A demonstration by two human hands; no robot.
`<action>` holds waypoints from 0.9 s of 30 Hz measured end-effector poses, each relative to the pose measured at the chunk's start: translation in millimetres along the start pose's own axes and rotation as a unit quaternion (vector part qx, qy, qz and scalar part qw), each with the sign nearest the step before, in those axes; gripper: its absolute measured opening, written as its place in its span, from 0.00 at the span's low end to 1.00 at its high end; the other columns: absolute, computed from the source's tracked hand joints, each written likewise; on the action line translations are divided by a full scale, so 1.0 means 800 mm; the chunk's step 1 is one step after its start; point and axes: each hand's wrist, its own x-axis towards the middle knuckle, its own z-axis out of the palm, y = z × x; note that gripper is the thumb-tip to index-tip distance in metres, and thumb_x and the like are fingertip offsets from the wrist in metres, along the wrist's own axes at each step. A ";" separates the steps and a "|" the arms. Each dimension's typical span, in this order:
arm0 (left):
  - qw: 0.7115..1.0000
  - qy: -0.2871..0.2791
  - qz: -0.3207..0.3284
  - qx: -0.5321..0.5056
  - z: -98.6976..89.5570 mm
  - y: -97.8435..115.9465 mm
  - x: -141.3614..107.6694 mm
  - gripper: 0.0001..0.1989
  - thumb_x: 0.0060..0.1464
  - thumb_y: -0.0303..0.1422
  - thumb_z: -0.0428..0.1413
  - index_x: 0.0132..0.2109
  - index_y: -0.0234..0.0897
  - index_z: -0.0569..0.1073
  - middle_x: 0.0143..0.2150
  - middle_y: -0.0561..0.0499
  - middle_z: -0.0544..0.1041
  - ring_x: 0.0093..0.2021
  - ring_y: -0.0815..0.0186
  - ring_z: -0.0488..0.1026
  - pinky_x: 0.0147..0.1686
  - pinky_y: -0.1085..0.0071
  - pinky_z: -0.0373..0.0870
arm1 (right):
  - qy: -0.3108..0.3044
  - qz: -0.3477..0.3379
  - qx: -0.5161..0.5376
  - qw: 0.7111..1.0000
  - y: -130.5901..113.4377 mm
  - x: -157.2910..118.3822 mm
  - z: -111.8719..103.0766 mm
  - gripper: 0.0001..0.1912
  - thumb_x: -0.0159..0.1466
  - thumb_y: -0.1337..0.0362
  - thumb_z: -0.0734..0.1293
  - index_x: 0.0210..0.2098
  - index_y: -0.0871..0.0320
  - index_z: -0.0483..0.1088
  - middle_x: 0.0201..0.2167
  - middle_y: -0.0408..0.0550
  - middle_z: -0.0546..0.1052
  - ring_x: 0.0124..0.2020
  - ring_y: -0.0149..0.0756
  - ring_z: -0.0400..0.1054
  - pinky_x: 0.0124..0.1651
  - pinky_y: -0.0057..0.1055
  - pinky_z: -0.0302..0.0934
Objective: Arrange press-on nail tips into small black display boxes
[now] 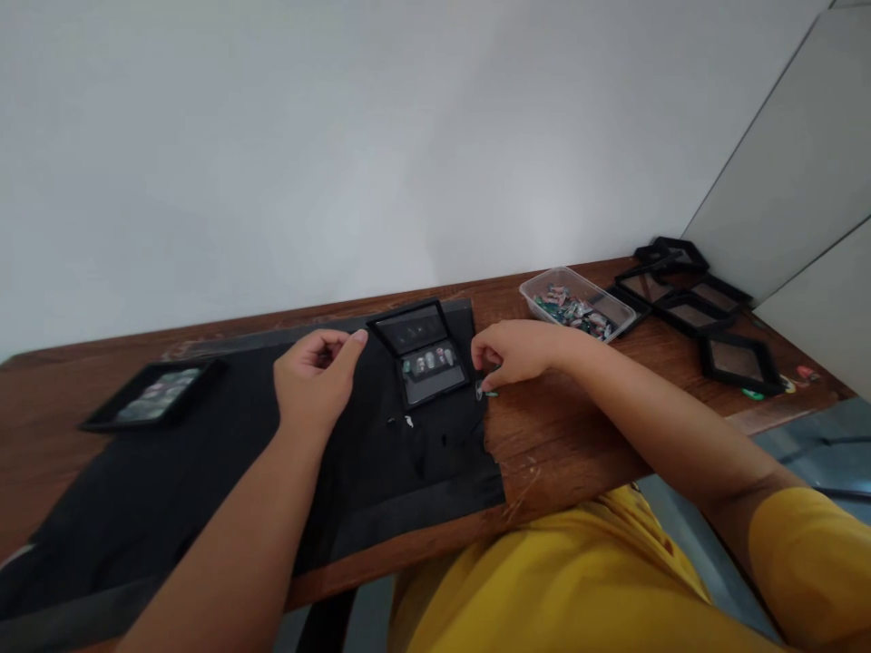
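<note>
Left hand (314, 376) hovers loosely curled over the black mat (204, 472), fingers bent inward with the thumb stretched toward the open black case (423, 355); it holds nothing visible. Far to its left, a second flat black case (153, 394) with pale pieces inside lies on the mat's edge. The mat covers most of the wooden desk (564, 444), whose brown top shows scratches near the front rim. The open case sits on the mat between the two hands, its lid raised toward the wall, a row of small decorated nail tips (428, 361) set in its lower half. A few tiny pieces lie loose on the mat just in front of it. Right hand (517, 354) rests beside the case at the mat's right border, fingertips pinched on a small clear-and-green nail tip (484, 392) touching the wood. Further right stands a clear plastic tub (577, 304) of mixed coloured pieces, then a cluster of empty black frames (708, 322) toward the corner. A plain pale wall rises behind the desk, meeting grey panels on the right.
</note>
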 end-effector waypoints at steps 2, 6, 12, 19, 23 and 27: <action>1.000 -0.003 -0.002 0.001 0.000 0.001 0.000 0.17 0.51 0.49 0.63 0.29 0.40 0.75 0.21 0.57 0.67 0.25 0.68 0.60 0.26 0.72 0.58 | -0.008 -0.011 0.000 1.000 -0.002 0.004 0.004 0.17 0.69 0.61 0.79 0.54 0.59 0.81 0.44 0.48 0.85 0.40 0.37 0.74 0.38 0.31 0.58; 1.000 -0.011 -0.004 0.001 -0.001 0.002 0.000 0.17 0.50 0.49 0.63 0.29 0.40 0.75 0.22 0.57 0.67 0.26 0.68 0.61 0.26 0.72 0.58 | -0.019 -0.008 -0.019 1.000 -0.005 0.009 0.011 0.16 0.70 0.59 0.79 0.53 0.59 0.82 0.44 0.49 0.85 0.39 0.37 0.74 0.37 0.32 0.56; 1.000 -0.015 -0.004 0.002 -0.001 0.003 -0.001 0.17 0.49 0.50 0.63 0.30 0.40 0.75 0.22 0.56 0.68 0.26 0.68 0.61 0.26 0.72 0.58 | -0.033 -0.022 -0.005 0.999 -0.002 0.011 0.010 0.07 0.69 0.65 0.79 0.45 0.59 0.83 0.40 0.47 0.84 0.35 0.34 0.70 0.36 0.32 0.56; 1.000 0.002 -0.015 -0.004 -0.002 0.003 0.001 0.19 0.46 0.52 0.62 0.29 0.39 0.76 0.23 0.54 0.70 0.27 0.67 0.63 0.27 0.71 0.60 | -0.026 -0.005 -0.019 0.999 0.000 0.006 0.005 0.05 0.71 0.68 0.76 0.47 0.59 0.83 0.42 0.48 0.84 0.37 0.36 0.72 0.37 0.32 0.56; 1.000 0.011 -0.024 -0.008 -0.002 0.001 0.003 0.20 0.46 0.53 0.62 0.29 0.39 0.77 0.23 0.54 0.71 0.27 0.67 0.63 0.28 0.71 0.60 | -0.014 0.002 -0.027 1.000 0.002 0.007 0.008 0.12 0.71 0.64 0.77 0.53 0.60 0.82 0.46 0.50 0.85 0.41 0.38 0.74 0.38 0.32 0.56; 1.000 0.002 -0.017 -0.006 -0.001 0.001 0.002 0.20 0.45 0.53 0.63 0.28 0.40 0.77 0.24 0.54 0.71 0.27 0.67 0.63 0.27 0.71 0.60 | -0.017 0.010 -0.036 0.999 0.002 0.006 0.007 0.11 0.72 0.63 0.76 0.52 0.59 0.83 0.46 0.51 0.85 0.42 0.39 0.75 0.38 0.32 0.56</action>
